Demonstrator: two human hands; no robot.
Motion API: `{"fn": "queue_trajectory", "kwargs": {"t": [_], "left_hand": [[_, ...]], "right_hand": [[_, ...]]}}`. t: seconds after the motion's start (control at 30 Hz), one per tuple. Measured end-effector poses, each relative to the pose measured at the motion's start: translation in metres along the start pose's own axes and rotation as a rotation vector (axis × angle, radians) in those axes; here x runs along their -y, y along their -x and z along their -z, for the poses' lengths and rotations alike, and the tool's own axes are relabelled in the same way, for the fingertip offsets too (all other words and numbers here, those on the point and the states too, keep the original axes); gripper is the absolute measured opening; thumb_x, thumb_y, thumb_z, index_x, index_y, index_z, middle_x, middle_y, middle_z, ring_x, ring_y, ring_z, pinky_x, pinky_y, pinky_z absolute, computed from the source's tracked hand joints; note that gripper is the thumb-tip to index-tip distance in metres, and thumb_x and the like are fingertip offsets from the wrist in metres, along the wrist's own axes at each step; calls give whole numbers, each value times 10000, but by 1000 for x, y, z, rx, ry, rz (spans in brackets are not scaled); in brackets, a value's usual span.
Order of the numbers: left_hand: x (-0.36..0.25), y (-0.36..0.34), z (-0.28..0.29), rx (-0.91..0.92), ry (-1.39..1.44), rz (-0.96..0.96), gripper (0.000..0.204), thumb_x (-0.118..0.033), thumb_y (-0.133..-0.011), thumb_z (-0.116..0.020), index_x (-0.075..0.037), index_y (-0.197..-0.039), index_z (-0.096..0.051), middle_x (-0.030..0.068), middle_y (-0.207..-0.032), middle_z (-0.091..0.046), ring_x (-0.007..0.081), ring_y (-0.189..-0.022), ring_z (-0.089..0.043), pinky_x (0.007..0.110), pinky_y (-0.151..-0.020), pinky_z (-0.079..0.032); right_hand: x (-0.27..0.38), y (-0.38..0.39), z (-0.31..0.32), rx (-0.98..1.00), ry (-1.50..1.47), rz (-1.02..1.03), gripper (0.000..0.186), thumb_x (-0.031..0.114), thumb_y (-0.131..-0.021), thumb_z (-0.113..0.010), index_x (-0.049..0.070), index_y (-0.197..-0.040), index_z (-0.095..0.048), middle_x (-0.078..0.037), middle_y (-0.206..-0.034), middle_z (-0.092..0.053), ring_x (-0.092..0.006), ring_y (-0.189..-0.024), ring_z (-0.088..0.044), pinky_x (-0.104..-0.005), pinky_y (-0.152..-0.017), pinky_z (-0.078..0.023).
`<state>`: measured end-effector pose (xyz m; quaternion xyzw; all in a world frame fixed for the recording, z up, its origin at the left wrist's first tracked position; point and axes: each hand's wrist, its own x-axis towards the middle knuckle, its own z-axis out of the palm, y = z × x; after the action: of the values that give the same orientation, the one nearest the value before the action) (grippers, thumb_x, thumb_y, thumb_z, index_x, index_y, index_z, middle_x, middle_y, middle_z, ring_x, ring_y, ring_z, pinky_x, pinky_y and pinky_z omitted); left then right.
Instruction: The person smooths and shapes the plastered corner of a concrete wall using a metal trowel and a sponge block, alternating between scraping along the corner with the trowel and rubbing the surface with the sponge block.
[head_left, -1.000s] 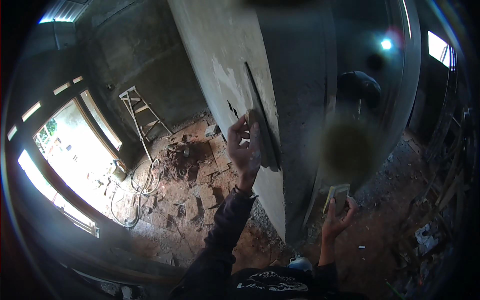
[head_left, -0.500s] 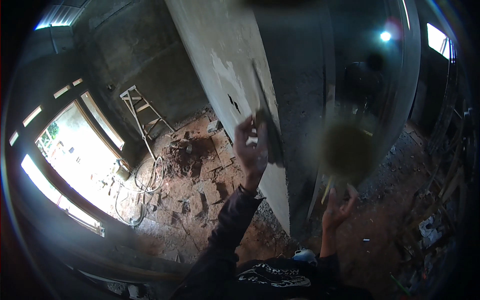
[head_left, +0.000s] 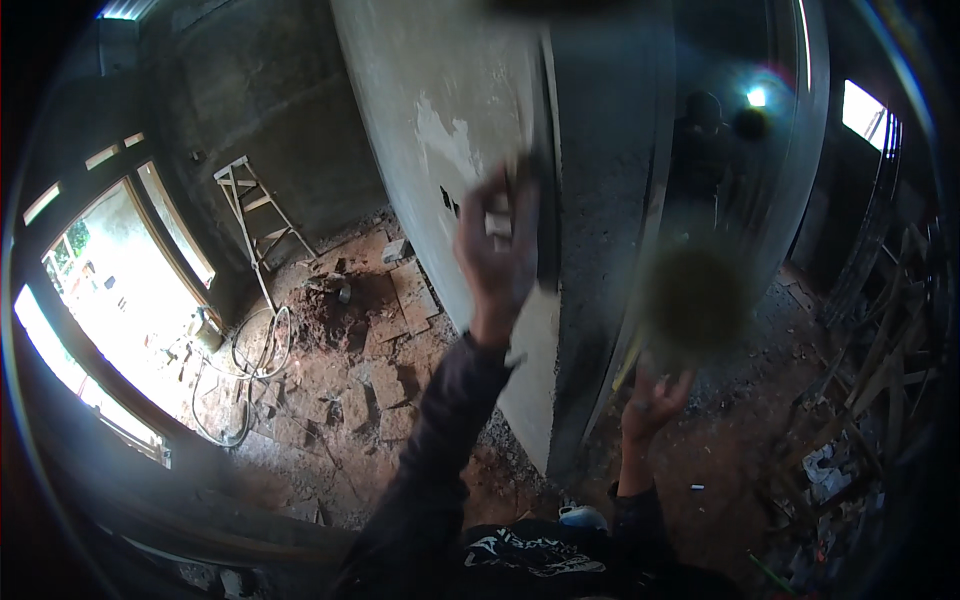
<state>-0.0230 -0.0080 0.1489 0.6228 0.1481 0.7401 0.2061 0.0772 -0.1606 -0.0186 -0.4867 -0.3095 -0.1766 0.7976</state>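
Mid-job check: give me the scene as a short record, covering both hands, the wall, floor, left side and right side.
Left hand: grips a long dark tool at the wall's right edge; motion-blurred
Right hand: holds a yellow-edged piece, mostly hidden by a blurred dark spot
Wall: pale grey, patchy, with small dark holes
Floor: reddish, strewn with broken slabs
Left side: wooden stepladder, looped hose, bright doorway
Right side: cluttered debris, crumpled pale sheet

A black top [head_left: 615, 568] with a jagged white print [head_left: 530, 553] across its front and long, dark, wrinkly sleeves [head_left: 440, 425].
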Motion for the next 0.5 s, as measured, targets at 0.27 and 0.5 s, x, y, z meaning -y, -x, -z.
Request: {"fn": "queue_trajectory", "kwargs": {"t": [0.27,0.5], "left_hand": [[159,277,133,77,20,623,568,-297,-868,-712,-2,-1315,-521,77,-1163,-614,190,-946,-598,311,-805,-493],[78,312,237,-174,-174,1018,269,-113,-948,-642,-5,-1181,-565,73,-952,-644,125,-811,-627,252,-685,-519]], "right_hand": [[91,-142,-123,153,-194,244,337,171,-930,-699,-12,-1191,-590,-94,-1109,-646,-155,-1011,-615,-298,-884,-488],[103,-185,-167,27,-13,630,410,256,-898,-737,-33,-1149,-592,-166,-1040,-651,-239,-961,-637,-359,-867,-494]]}}
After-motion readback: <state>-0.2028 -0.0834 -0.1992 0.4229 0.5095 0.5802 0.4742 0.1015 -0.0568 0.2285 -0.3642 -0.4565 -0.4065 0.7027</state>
